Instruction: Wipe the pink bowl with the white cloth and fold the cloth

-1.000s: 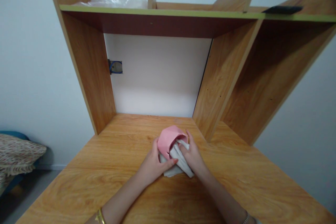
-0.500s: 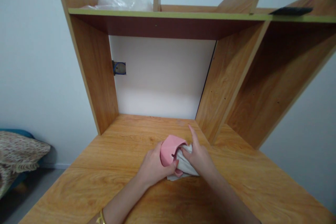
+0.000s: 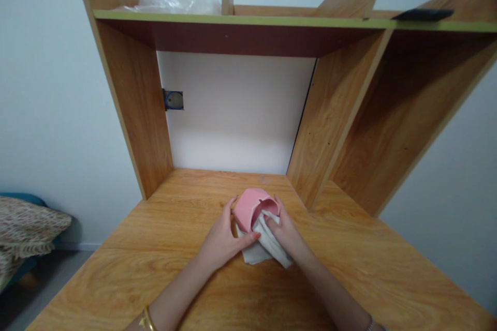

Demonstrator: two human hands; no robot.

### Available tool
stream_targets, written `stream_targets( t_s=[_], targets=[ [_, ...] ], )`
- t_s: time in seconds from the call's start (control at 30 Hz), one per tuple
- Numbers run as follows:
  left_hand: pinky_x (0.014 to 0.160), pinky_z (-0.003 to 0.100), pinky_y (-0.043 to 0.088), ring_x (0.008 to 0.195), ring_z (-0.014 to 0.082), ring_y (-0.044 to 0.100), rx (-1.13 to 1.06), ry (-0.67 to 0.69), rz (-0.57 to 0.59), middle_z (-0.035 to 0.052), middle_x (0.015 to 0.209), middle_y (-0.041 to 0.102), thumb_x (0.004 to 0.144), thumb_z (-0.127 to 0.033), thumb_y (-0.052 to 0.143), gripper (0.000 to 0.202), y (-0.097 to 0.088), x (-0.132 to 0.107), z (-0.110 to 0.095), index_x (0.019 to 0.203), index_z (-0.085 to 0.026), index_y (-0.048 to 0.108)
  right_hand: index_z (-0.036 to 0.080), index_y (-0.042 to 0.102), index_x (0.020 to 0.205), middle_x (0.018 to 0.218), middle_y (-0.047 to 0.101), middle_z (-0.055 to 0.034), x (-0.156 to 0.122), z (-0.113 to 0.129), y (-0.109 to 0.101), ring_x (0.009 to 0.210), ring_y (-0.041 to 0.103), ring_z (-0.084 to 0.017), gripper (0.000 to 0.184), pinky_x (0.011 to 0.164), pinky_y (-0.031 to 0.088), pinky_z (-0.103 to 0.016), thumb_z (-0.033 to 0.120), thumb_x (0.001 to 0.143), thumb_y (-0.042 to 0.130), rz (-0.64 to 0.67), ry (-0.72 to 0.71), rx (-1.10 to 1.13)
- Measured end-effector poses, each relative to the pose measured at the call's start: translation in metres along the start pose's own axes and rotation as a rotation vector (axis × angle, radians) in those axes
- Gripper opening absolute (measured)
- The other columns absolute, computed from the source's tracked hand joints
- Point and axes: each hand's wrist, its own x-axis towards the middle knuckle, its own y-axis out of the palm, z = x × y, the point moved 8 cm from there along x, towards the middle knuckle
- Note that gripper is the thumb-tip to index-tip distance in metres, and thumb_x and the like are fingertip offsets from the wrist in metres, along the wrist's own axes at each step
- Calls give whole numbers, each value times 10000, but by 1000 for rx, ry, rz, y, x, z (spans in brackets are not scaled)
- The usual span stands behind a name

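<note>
A pink cup (image 3: 249, 206) lies tilted on the wooden desk (image 3: 155, 264), its mouth turned toward me. My left hand (image 3: 219, 240) wraps round the cup's left side, thumb across the front. My right hand (image 3: 286, 232) presses a white cloth (image 3: 259, 248) into the cup's mouth, fingers closed on the cloth. Part of the cloth trails onto the desk below the cup.
A wooden hutch (image 3: 330, 108) rises behind the desk, with a green-edged shelf (image 3: 272, 20). Crumpled clear plastic (image 3: 174, 0) and a dark flat object (image 3: 421, 14) lie on that shelf. An open wall box (image 3: 173, 100) sits at the back left. Patterned bedding (image 3: 23, 227) lies at far left.
The cup has been turned between my hands, its mouth tipping back toward me. My right forefinger, raised half a second ago, has come back down onto the cloth.
</note>
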Motion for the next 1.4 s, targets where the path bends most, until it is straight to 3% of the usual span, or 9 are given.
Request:
stream_targets(
  t_s=[0.2, 0.33, 0.47, 0.63, 0.77, 1.0, 1.1, 1.2, 1.4],
  targets=[
    [816, 305, 420, 961, 206, 534, -35, 23, 5, 96, 1088, 545, 686, -331, 623, 678, 6, -3, -9, 1233, -142, 270, 175, 329, 1249, 1075, 579, -76, 1, 6, 9, 984, 541, -188, 604, 864, 402, -338, 228, 674, 505, 21, -52, 112],
    [771, 307, 436, 896, 213, 561, 62, 9, -14, 73, 1019, 582, 661, -349, 628, 614, 1, -3, -10, 1179, -159, 359, 139, 188, 1332, 850, 629, -61, 3, 9, -6, 744, 603, -203, 788, 654, 456, -302, 263, 650, 564, -39, -8, -188],
    [730, 304, 447, 852, 223, 580, 158, -10, 29, 57, 968, 617, 639, -385, 630, 553, 2, -4, -12, 1120, -181, 452, 137, 104, 1365, 553, 556, 21, 3, 21, -17, 508, 566, -193, 817, 485, 387, -252, 295, 691, 538, 15, -33, -508],
    [690, 306, 459, 809, 237, 591, 271, -21, 48, 58, 929, 637, 613, -388, 635, 561, -1, -3, -14, 1115, -188, 486, 183, 17, 1372, 638, 598, -3, -4, 35, -8, 636, 604, -212, 787, 567, 408, -265, 246, 734, 474, 143, -125, -579],
    [739, 301, 454, 851, 231, 587, 244, 4, 61, 51, 969, 633, 645, -407, 615, 520, -3, 0, -12, 1110, -200, 511, 164, 58, 1370, 788, 636, -56, -8, 24, 7, 754, 605, -217, 729, 672, 433, -307, 204, 746, 432, 243, -124, -457],
    [838, 346, 413, 996, 244, 528, 63, -25, 21, 107, 1134, 545, 700, -462, 589, 699, -3, 3, 5, 1275, -171, 321, 153, 234, 1318, 1169, 524, -108, 0, 2, -1, 1066, 490, -207, 633, 912, 350, -368, 220, 725, 443, 63, -53, -99],
    [863, 346, 396, 1033, 248, 502, -32, 21, 27, 130, 1173, 506, 650, -429, 657, 813, 3, 1, 1, 1295, -147, 250, 151, 324, 1255, 1134, 546, -107, 3, 0, -4, 1022, 519, -215, 577, 885, 378, -370, 256, 707, 470, -8, -6, 11],
    [880, 334, 380, 1056, 241, 482, -30, 54, 36, 125, 1180, 497, 662, -403, 649, 710, 9, -2, -5, 1234, -144, 319, 165, 370, 1211, 1079, 576, -86, 3, 2, 2, 960, 554, -203, 544, 830, 421, -338, 271, 693, 495, 13, 2, 104],
    [734, 310, 438, 855, 221, 565, 88, -12, 20, 85, 965, 598, 646, -380, 639, 568, 7, -3, -2, 1112, -144, 416, 119, 171, 1328, 781, 633, -44, 4, 7, -7, 680, 604, -198, 781, 617, 453, -296, 278, 667, 555, -12, 34, -196]
  ],
)
